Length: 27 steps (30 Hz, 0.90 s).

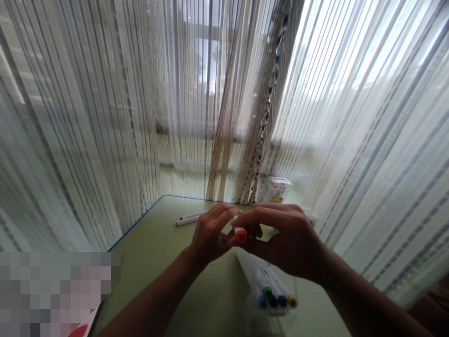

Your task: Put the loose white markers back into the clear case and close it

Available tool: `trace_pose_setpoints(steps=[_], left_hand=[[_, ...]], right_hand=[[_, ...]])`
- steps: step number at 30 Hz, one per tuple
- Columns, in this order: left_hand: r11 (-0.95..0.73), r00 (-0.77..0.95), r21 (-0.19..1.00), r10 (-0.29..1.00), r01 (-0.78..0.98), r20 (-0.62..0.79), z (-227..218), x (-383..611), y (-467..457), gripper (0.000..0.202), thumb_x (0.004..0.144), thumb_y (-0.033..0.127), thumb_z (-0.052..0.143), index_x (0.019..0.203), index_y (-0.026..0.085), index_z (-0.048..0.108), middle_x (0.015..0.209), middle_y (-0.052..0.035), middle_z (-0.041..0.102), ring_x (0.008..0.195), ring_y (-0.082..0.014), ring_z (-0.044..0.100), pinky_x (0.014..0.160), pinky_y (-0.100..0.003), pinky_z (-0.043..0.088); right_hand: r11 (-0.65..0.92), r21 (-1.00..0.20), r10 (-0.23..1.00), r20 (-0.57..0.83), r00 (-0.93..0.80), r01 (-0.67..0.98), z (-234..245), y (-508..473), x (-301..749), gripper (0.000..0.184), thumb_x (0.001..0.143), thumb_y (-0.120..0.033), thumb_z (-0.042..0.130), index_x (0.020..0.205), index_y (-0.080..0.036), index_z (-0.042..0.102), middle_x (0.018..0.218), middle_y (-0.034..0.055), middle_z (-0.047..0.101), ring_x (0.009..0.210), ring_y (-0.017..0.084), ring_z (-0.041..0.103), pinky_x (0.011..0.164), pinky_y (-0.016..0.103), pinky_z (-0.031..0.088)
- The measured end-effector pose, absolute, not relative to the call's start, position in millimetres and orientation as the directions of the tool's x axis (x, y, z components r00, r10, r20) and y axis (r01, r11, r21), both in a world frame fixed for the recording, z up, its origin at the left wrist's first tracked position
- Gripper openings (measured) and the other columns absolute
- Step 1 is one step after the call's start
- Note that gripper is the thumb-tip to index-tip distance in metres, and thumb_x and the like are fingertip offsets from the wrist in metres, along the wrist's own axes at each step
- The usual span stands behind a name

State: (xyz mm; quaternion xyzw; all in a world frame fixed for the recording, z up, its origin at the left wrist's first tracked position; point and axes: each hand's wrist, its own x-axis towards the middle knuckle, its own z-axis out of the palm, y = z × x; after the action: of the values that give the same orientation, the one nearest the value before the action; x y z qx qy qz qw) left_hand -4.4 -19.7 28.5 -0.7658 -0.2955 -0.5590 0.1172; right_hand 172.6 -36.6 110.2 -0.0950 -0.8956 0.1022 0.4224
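Pale-green flat counter (147, 255) fills six o'clock. Left hand (211, 230) and right hand (289, 234) pinch an orange-ended white marker (240, 232); loose fingers could drop it.

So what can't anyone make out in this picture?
All in the head view:
- Orange-ended marker: far end, behind right hand and left hand.
- White pens: right ends, behind left hand.
- Clear case: far end, behind right hand.
- Tub: label too small.
- Bottom-left patch: pixelated.
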Motion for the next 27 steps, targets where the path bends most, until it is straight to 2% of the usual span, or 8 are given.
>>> trace_pose_setpoints(steps=[5,11,13,16,20,24,27], left_hand=[[-0.804,0.197,0.161,0.326,0.573,0.925,25,-5,-19,0.017,0.094,0.031,0.053,0.098,0.019,0.064,0.092,-0.0096,0.069,0.083,-0.0204,0.066,0.069,-0.032,0.054],[-0.822,0.234,0.123,0.298,0.556,0.925,22,-5,-16,0.013,0.089,0.021,0.051,0.098,0.018,0.06,0.087,-0.0088,0.067,0.081,-0.021,0.062,0.07,-0.034,0.051],[-0.815,0.223,0.122,0.294,0.566,0.929,23,-4,-17,0.008,0.089,0.018,0.053,0.094,0.018,0.059,0.085,-0.0068,0.066,0.078,-0.0191,0.06,0.068,-0.032,0.049],[-0.796,0.211,0.115,0.292,0.594,0.933,24,-2,-18,0.003,0.09,0.018,0.055,0.088,0.018,0.057,0.078,-0.0042,0.063,0.07,-0.0162,0.056,0.063,-0.029,0.045],[-0.783,0.215,0.121,0.31,0.61,0.926,23,0,-18,0.013,0.093,0.022,0.054,0.081,0.017,0.056,0.069,-0.0015,0.059,0.06,-0.0133,0.052,0.057,-0.026,0.04],[-0.782,0.243,0.156,0.366,0.603,0.898,21,0,-19,0.019,0.096,0.024,0.048,0.082,0.016,0.059,0.065,0.0001,0.058,0.054,-0.0109,0.052,0.054,-0.025,0.04],[-0.78,0.273,0.175,0.406,0.6,0.872,20,-1,-20,0.026,0.097,0.026,0.045,0.077,0.016,0.057,0.059,0.0026,0.054,0.048,-0.0093,0.046,0.051,-0.023,0.036]], right_hand=[[0.968,-0.233,0.243,0.748,-0.617,0.098,111,-38,175,0.01,0.08,-0.018,0.077,0.089,-0.019,0.072,0.066,-0.0031,0.062,0.056,0.008,0.057,0.056,0.018,0.047],[0.952,-0.262,0.303,0.759,-0.576,0.156,117,-36,182,0.019,0.073,-0.011,0.081,0.088,-0.019,0.073,0.069,-0.0023,0.069,0.057,0.008,0.06,0.056,0.018,0.049],[0.935,-0.312,0.353,0.76,-0.547,0.169,119,-34,185,0.018,0.072,-0.012,0.083,0.086,-0.019,0.074,0.068,-0.0015,0.07,0.055,0.009,0.06,0.054,0.019,0.049],[0.88,-0.463,0.452,0.754,-0.478,0.102,121,-26,188,0.016,0.072,-0.02,0.085,0.085,-0.018,0.075,0.067,0.0001,0.071,0.056,0.011,0.062,0.052,0.021,0.05],[0.73,-0.682,0.586,0.66,-0.47,-0.048,120,-6,194,0.02,0.075,-0.031,0.083,0.086,-0.017,0.076,0.064,0.001,0.069,0.049,0.01,0.06,0.044,0.021,0.048],[0.639,-0.766,0.639,0.581,-0.504,-0.072,119,13,197,0.029,0.084,-0.043,0.074,0.081,-0.014,0.075,0.06,0.0006,0.064,0.046,0.008,0.055,0.041,0.02,0.043],[0.617,-0.787,0.685,0.546,-0.482,-0.014,118,19,197,0.036,0.081,-0.048,0.076,0.074,-0.013,0.073,0.058,0.0011,0.064,0.046,0.008,0.054,0.041,0.02,0.042]])
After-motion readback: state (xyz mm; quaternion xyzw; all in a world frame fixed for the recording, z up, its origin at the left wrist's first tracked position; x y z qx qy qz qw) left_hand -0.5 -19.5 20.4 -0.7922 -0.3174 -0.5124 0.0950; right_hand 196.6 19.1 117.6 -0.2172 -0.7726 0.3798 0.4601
